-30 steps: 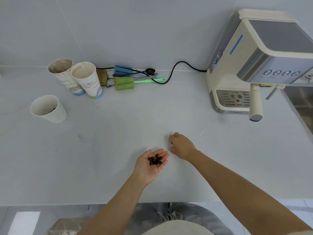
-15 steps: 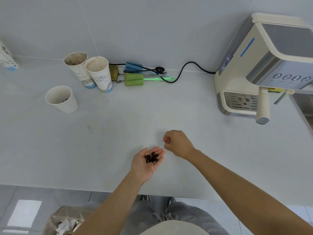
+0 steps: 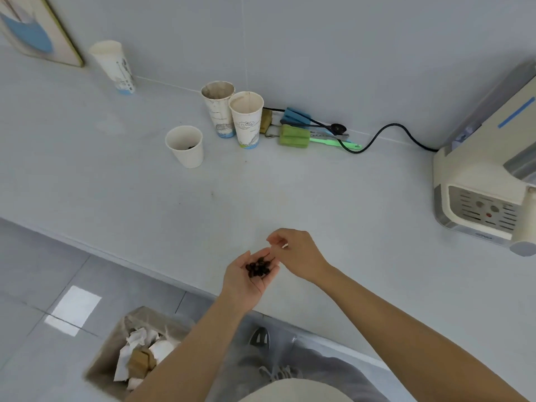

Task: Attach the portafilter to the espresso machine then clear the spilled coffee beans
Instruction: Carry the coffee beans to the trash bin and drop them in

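My left hand [image 3: 246,281] is palm up just above the white counter's front edge [image 3: 162,275], cupping several dark coffee beans [image 3: 258,268]. My right hand [image 3: 298,255] hovers right beside it. Its curled fingertips are over the left hand's fingers, and I cannot tell whether a bean is pinched there. The cream espresso machine [image 3: 475,184] stands at the far right. The portafilter's pale handle [image 3: 526,242] sticks out from its front, cut off by the frame edge. No loose beans show on the counter.
A small white cup [image 3: 185,146] with dark bits inside stands mid-counter. Two tall used paper cups [image 3: 232,116] are behind it, and another cup [image 3: 113,66] is further left. Cleaning brushes [image 3: 295,134] and a black cable [image 3: 385,132] lie along the wall. A waste bin [image 3: 139,352] sits on the floor below.
My view has swung left and down, bringing the floor bin into sight. My right hand has lifted off the counter and moved over my left palm, which still holds the beans.
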`<state>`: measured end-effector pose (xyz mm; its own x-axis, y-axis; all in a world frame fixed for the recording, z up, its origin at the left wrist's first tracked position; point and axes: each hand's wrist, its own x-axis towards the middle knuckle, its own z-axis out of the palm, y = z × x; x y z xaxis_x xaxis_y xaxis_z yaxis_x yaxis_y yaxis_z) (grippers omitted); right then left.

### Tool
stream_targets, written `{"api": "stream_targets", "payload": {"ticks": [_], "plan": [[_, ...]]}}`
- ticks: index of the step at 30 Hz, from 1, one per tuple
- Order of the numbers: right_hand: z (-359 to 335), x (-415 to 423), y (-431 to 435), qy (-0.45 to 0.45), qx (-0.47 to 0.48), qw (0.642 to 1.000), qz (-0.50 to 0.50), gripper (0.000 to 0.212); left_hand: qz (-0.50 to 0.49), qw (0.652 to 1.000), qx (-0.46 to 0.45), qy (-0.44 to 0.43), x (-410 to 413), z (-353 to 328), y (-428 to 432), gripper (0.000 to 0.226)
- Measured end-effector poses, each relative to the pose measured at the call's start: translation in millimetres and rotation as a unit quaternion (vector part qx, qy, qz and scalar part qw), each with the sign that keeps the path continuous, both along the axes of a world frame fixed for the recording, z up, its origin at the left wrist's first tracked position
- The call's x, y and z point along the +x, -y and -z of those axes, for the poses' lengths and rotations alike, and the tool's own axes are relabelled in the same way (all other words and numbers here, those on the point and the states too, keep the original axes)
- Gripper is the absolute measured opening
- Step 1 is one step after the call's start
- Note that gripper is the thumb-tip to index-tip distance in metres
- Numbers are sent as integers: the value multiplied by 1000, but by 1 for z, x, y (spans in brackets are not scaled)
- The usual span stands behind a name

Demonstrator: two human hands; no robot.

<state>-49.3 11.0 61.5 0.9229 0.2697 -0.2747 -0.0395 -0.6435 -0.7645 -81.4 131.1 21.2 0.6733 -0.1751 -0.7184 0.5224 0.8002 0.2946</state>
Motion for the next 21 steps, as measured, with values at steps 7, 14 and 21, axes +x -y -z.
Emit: {"api": "stream_targets", "payload": {"ticks": [7, 14, 21], "plan": [[9, -16, -39, -128, 98, 987, 11, 31, -96, 995, 14, -7, -35, 5, -38, 47], [39, -61, -81, -304, 188, 933, -36, 21, -250, 968, 14, -10, -104, 15, -55, 34], [77, -113, -134, -451, 180, 872, -57, 23, -348, 936, 21, -57, -173, 41, -73, 41]]}}
